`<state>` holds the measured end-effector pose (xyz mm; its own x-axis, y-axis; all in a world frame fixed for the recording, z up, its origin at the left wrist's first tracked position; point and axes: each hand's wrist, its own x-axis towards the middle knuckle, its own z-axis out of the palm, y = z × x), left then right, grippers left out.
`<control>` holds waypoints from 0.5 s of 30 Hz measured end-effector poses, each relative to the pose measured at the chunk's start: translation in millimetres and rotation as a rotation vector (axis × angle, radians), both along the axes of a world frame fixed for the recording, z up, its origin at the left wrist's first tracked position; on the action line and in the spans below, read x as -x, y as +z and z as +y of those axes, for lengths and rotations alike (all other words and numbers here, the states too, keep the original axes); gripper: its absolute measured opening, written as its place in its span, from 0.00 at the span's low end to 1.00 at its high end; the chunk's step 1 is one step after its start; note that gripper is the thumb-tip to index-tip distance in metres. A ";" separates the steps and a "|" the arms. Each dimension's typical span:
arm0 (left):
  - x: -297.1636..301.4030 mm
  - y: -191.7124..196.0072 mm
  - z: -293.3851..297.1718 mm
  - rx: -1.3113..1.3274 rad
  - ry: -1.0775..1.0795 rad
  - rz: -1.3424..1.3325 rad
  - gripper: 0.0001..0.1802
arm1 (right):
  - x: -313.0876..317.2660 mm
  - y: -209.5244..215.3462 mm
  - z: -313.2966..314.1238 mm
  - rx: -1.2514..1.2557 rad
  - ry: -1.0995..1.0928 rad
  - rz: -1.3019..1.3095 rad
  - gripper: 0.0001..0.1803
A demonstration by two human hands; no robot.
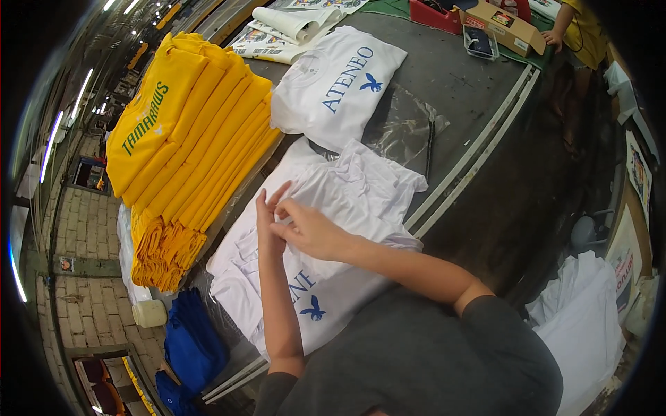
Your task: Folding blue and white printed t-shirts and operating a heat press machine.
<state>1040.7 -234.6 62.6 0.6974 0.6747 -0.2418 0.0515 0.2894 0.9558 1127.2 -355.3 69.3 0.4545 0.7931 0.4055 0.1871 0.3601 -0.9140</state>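
Note:
A white T-shirt (347,274) with blue lettering and a blue bird print lies spread on the table in front of me, its upper part bunched in loose folds. Both my hands meet just above it. My left hand (269,220) is raised with its fingers stretched out. My right hand (310,227) reaches across from the right, its fingers bent and pressed together against the left hand's fingers; whether anything small is between them I cannot make out. Beyond the hands sits a folded white T-shirt (336,87) with the same kind of print.
A tall stack of folded yellow shirts (201,132) stands left. Blue garments (194,340) hang near the table's left edge. Clear plastic (402,121) lies beside the folded shirt. A cardboard box (503,28) is at the far right, near another person's hand (553,39). White cloth (579,319) is heaped right.

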 end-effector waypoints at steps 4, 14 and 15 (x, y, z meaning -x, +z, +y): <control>2.0 18.4 -17.4 -0.347 0.328 0.275 0.21 | -63.4 -43.1 -30.0 0.474 -0.413 -0.196 0.14; -20.7 -30.3 -44.2 -0.794 -0.120 0.399 0.15 | -89.0 -100.9 -54.9 0.934 -0.557 -0.320 0.18; -23.9 -33.1 -39.9 -1.242 -0.121 0.471 0.16 | -90.3 -104.2 -53.9 0.993 -0.522 -0.281 0.16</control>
